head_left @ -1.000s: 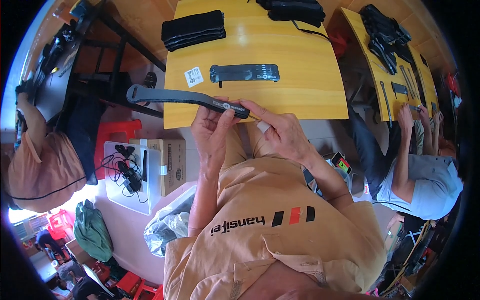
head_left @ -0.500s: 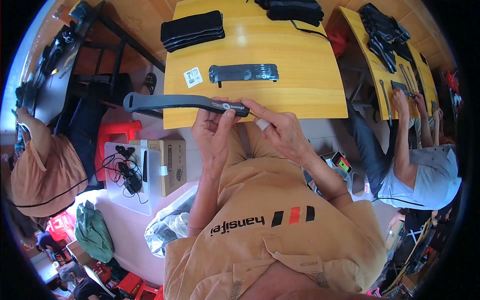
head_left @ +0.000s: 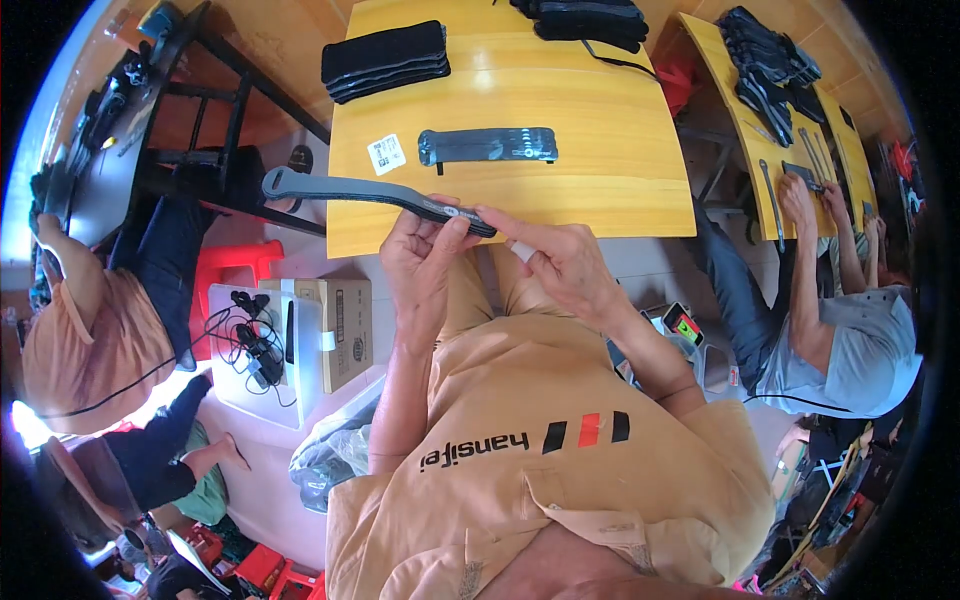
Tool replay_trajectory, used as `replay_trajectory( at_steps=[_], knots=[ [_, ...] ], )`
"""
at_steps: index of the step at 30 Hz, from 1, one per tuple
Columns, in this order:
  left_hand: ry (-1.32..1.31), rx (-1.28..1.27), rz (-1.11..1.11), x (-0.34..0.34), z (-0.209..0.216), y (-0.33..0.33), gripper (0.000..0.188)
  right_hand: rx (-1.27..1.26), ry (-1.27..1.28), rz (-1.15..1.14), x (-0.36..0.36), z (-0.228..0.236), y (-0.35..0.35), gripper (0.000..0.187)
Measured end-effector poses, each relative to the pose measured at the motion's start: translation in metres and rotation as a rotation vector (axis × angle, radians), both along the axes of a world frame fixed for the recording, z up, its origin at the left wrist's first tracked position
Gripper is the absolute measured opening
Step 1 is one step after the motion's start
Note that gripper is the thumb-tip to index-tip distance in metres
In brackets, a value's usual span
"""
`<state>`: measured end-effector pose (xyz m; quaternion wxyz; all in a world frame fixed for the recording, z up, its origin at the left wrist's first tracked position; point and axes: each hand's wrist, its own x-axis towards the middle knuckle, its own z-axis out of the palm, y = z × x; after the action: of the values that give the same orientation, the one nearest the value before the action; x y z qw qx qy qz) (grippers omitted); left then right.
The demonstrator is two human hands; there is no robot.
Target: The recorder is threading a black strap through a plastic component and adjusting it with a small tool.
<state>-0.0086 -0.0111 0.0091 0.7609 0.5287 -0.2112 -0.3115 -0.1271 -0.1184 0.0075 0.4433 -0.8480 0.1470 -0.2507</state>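
A grey and black strap (head_left: 345, 190) with a slotted, rounded end is held level over the near edge of the yellow table (head_left: 600, 200). My left hand (head_left: 425, 265) is closed on it near its right part, thumb on top. At the strap's right end, my right hand (head_left: 570, 265) is closed, its index finger touching the strap; white tape wraps one of its digits. Beyond my hands lies a dark strap in a clear, shiny wrapper (head_left: 487, 147). A white printed label (head_left: 386, 154) lies to its left.
Black folded pieces are stacked (head_left: 386, 65) at the table's far left, with another black pile (head_left: 590, 25) at far right. On the left are a red stool (head_left: 235, 262), a clear bin of cables (head_left: 300, 350) and a cardboard box (head_left: 350, 335). Other people sit on both sides.
The strap has rolled, so its printed face shows less and its edge more; its slotted end has shifted slightly right. Another person has come into view at the lower left.
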Motion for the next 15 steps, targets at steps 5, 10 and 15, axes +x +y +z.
replay_trajectory(
  at_steps=[5,10,15],
  knots=[
    [0.016,0.067,-0.008,0.005,-0.006,-0.001,0.019,0.179,0.091,0.028,0.002,-0.001,0.002,0.048],
    [0.063,0.176,-0.043,0.004,-0.006,-0.001,0.02,0.16,-0.018,0.017,0.011,-0.002,0.008,0.048],
    [-0.073,0.383,-0.046,0.002,-0.011,0.008,0.024,-0.006,0.029,-0.016,0.012,-0.007,0.011,0.043]
  ],
)
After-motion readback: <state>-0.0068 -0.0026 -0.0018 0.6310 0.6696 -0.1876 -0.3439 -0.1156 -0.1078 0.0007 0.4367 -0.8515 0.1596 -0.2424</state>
